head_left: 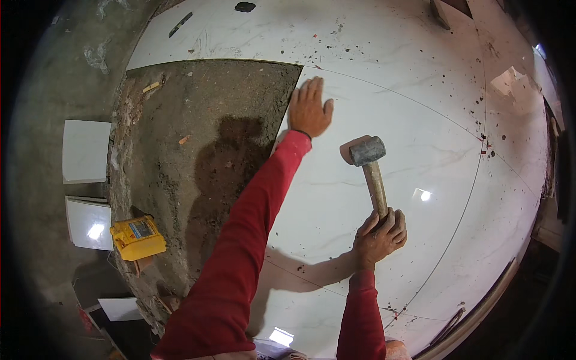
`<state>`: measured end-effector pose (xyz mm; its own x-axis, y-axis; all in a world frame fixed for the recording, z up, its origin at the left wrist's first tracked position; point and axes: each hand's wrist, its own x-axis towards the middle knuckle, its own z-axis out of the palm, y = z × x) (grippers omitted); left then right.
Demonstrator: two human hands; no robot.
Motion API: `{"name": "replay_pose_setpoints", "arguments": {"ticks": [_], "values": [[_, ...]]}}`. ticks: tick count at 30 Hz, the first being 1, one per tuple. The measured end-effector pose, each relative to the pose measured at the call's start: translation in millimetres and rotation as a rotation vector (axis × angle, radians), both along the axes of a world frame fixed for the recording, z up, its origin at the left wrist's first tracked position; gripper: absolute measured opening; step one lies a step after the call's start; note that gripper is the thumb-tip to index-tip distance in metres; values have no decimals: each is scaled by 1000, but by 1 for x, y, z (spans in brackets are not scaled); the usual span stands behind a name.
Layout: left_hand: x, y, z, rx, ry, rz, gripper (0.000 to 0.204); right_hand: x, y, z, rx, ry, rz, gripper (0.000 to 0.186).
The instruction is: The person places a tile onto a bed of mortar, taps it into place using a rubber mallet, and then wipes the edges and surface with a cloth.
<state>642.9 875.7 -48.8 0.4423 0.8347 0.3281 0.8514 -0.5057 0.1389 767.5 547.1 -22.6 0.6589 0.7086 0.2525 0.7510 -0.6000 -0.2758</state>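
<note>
A large white veined tile (444, 168) lies beside a patch of rough grey-brown mortar bed (156, 120) on the left. My left hand (309, 108) rests flat on the tile near its upper left corner, fingers extended. My right hand (380, 237) grips the wooden handle of a rubber mallet (366, 150) with a dark head, held over the tile to the right of and below my left hand. Both forearms are in red sleeves, and my left forearm crosses the border between tile and mortar.
A yellow jug (139, 240) stands on the mortar's left edge. Several small white tiles (85, 150) lie on the grey floor (54, 84) further left. Dark debris and small tools (180, 24) lie on the upper tiles. Long strips (495, 297) run along the right edge.
</note>
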Motion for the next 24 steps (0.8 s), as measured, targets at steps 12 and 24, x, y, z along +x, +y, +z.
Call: {"name": "replay_pose_setpoints", "arguments": {"ticks": [12, 24], "values": [[-12, -9, -20, 3, 19, 168, 71, -4, 0, 0, -19, -26, 30, 35], [-15, -160, 29, -337, -26, 122, 76, 20, 15, 7, -326, 189, -62, 28]]}}
